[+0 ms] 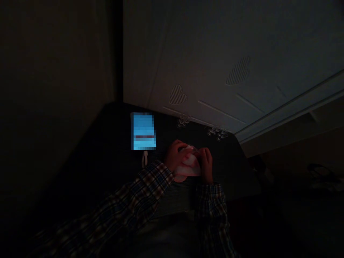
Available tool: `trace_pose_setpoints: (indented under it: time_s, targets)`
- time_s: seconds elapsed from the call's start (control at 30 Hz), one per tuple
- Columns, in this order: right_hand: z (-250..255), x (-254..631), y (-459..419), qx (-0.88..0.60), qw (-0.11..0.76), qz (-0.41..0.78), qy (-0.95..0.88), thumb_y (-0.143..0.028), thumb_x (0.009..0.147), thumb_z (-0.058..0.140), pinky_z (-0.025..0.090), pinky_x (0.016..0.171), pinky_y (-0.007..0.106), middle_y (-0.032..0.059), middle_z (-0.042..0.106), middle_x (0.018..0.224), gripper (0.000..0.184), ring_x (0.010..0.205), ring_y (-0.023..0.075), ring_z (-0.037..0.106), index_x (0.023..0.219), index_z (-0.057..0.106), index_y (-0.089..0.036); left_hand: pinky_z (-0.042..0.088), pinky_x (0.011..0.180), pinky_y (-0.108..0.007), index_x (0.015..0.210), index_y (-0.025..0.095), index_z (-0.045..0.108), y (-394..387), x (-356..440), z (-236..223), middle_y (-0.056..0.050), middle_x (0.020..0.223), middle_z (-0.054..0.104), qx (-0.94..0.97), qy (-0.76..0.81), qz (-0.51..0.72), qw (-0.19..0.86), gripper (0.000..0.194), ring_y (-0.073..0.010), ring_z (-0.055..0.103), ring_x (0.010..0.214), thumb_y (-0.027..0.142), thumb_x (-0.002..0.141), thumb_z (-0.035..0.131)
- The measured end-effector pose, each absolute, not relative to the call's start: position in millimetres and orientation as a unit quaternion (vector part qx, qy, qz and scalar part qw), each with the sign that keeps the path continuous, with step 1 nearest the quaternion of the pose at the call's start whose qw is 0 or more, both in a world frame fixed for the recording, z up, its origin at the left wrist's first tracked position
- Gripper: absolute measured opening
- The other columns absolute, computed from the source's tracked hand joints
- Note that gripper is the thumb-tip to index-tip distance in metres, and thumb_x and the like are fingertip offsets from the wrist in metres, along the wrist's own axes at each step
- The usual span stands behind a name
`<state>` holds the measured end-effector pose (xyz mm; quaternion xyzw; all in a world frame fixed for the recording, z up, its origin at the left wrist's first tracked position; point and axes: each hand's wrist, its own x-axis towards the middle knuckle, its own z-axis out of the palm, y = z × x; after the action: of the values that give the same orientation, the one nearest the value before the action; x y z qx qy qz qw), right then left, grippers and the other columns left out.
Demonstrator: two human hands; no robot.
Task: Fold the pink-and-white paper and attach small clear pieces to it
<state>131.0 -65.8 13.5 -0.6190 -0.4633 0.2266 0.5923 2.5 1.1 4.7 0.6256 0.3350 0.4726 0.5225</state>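
my left hand (176,154) curls over the pink piece (189,168) on the desk (177,193); my right hand (206,160) bends its fingers at its other side. too dark to tell either grip. best to brace it flat, fingertips working gently.

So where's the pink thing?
In the head view, the pink thing is below centre, between the left hand and right hand, right of the blue screen.
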Motion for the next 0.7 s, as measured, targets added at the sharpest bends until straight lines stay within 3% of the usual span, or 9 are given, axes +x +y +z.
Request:
trace_pose_setpoints:
  time_s: [0.1, 0.23, 0.4, 0.5, 0.7]
  targets:
    - [12.2, 131.8, -66.1, -0.643, 0.562, 0.19, -0.484, -0.039, 0.085, 0.038, 0.031, 0.052, 0.022, -0.0045, 0.04, 0.056, 0.033, 0.054, 0.0094, 0.038, 0.059, 0.043, -0.019, 0.044, 0.071, -0.028, 0.073, 0.016, 0.064, 0.1, 1.8, 7.5, -0.003, 0.082, 0.054, 0.624, 0.335, 0.467, 0.53, 0.018, -0.0148, 0.054, 0.079, 0.032, 0.069, 0.059]
    - [11.4, 131.6, -67.0, -0.651, 0.544, 0.168, -0.502, -0.037, 0.087, 0.033, 0.03, 0.054, 0.022, -0.0043, 0.039, 0.057, 0.035, 0.055, 0.0092, 0.037, 0.058, 0.041, -0.018, 0.044, 0.07, -0.027, 0.074, 0.017, 0.063, -1.1, 1.9, 9.2, -0.002, 0.081, 0.054, 0.626, 0.325, 0.468, 0.532, 0.018, -0.0144, 0.053, 0.079, 0.033, 0.07, 0.058]
    - [13.4, 129.2, -67.8, -0.632, 0.556, 0.2, -0.502, -0.036, 0.085, 0.039, 0.031, 0.052, 0.021, -0.005, 0.039, 0.06, 0.023, 0.054, 0.0088, 0.036, 0.072, 0.048, -0.019, 0.044, 0.071, -0.027, 0.073, 0.017, 0.063, 0.2, 2.5, 7.2, -0.002, 0.081, 0.054, 0.62, 0.339, 0.477, 0.523, 0.019, -0.0142, 0.053, 0.079, 0.035, 0.07, 0.057]
    - [16.0, 128.4, -67.4, -0.628, 0.548, 0.198, -0.516, -0.035, 0.082, 0.045, 0.035, 0.057, 0.021, -0.0024, 0.047, 0.07, 0.017, 0.062, 0.0099, 0.043, 0.081, 0.052, -0.019, 0.044, 0.072, -0.027, 0.074, 0.017, 0.063, 1.7, 2.8, 4.3, -0.002, 0.082, 0.053, 0.611, 0.347, 0.49, 0.516, 0.02, -0.014, 0.053, 0.08, 0.036, 0.071, 0.057]
    - [17.7, 128.6, -66.4, -0.625, 0.545, 0.168, -0.534, -0.032, 0.08, 0.047, 0.041, 0.07, 0.026, 0.0025, 0.055, 0.089, 0.022, 0.078, 0.0137, 0.051, 0.098, 0.053, -0.02, 0.045, 0.073, -0.028, 0.076, 0.018, 0.064, 1.3, 2.1, 3.2, -0.003, 0.085, 0.053, 0.616, 0.337, 0.498, 0.509, 0.02, -0.0143, 0.054, 0.082, 0.037, 0.071, 0.057]
